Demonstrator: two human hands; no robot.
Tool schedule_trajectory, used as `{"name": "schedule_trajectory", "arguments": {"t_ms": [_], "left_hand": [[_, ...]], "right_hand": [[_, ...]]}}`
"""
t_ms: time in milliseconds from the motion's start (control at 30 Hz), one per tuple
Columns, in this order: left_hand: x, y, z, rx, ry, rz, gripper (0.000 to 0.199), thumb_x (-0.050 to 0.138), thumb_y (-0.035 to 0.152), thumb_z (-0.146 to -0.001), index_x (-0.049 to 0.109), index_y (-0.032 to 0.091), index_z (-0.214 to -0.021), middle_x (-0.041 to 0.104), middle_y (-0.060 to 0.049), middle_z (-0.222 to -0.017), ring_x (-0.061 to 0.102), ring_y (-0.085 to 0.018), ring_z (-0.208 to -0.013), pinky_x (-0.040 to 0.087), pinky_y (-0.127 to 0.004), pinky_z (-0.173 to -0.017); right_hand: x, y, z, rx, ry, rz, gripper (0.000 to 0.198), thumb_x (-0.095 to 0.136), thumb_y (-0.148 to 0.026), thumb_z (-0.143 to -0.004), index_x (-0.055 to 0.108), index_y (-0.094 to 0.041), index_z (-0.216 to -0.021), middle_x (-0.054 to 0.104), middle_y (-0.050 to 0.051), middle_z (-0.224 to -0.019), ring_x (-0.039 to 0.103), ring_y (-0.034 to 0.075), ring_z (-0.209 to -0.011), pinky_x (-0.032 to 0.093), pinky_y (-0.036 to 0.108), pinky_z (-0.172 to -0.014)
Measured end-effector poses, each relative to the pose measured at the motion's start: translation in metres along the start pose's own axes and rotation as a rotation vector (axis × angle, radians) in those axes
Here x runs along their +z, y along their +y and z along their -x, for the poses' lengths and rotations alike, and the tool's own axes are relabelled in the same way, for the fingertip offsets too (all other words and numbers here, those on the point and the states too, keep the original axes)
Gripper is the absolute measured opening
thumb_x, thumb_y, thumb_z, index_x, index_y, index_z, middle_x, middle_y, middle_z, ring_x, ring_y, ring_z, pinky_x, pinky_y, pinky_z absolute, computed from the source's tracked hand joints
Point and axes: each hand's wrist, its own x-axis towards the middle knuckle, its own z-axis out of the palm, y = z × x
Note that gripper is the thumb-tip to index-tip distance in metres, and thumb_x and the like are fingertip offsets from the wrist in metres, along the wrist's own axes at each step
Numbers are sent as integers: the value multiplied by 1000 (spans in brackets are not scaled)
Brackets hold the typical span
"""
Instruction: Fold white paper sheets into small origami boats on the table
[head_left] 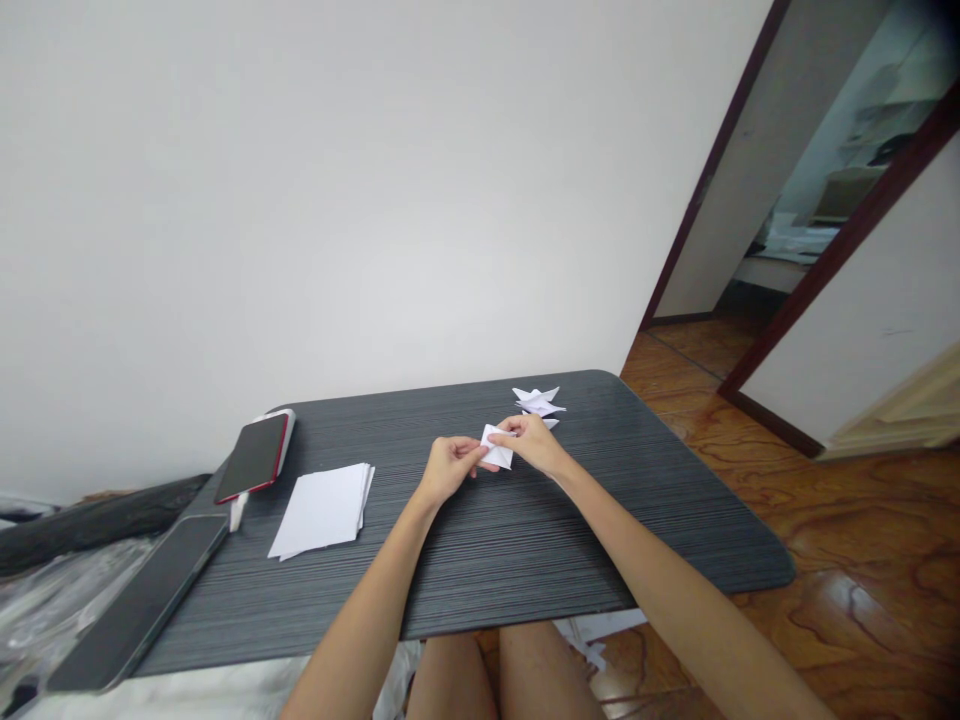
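A small folded piece of white paper [496,453] is held above the dark table, between both hands. My left hand [452,467] pinches its left edge with thumb and fingers. On the other side my right hand [531,442] grips the paper, its thumb lying across the upper part. Just beyond the right hand, several folded white paper figures [537,398] with pointed tips lie close together, one partly hidden by that hand. To the left of my left forearm rests a stack of white paper sheets [322,510].
The dark wood-grain table [525,560] stands against a white wall. At its left side are a red-edged phone [255,456] on a white object and a larger dark flat device [142,600] overhanging the edge. Paper scraps [589,640] lie below the front edge; a doorway opens at right.
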Motion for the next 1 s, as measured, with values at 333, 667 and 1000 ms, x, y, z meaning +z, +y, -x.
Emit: {"name": "schedule_trajectory", "arguments": {"t_ms": [333, 667, 1000], "left_hand": [[-6, 3, 0, -51, 13, 61, 27, 62, 35, -66, 62, 8, -68, 68, -9, -61, 59, -15, -48, 36, -21, -39], [-4, 2, 1, -77, -25, 33, 27, 61, 34, -66, 62, 7, -68, 67, -10, -60, 61, -16, -50, 34, -20, -38], [-4, 7, 1, -103, 3, 81, 24, 65, 31, -63, 63, 7, -67, 67, -9, -57, 57, -13, -44, 33, -20, -39]], "right_hand": [[-9, -5, 4, 75, -59, -174, 32, 68, -26, -58, 57, -15, -86, 63, 0, -60, 57, 12, -54, 41, 24, -56], [-2, 4, 1, 146, -114, -191, 30, 73, -25, -50, 61, -13, -74, 64, 2, -64, 58, 13, -56, 43, 26, -55], [-2, 1, 4, 171, -228, -237, 25, 70, -23, -56, 63, -12, -77, 65, 2, -68, 56, 11, -59, 40, 23, -58]]}}
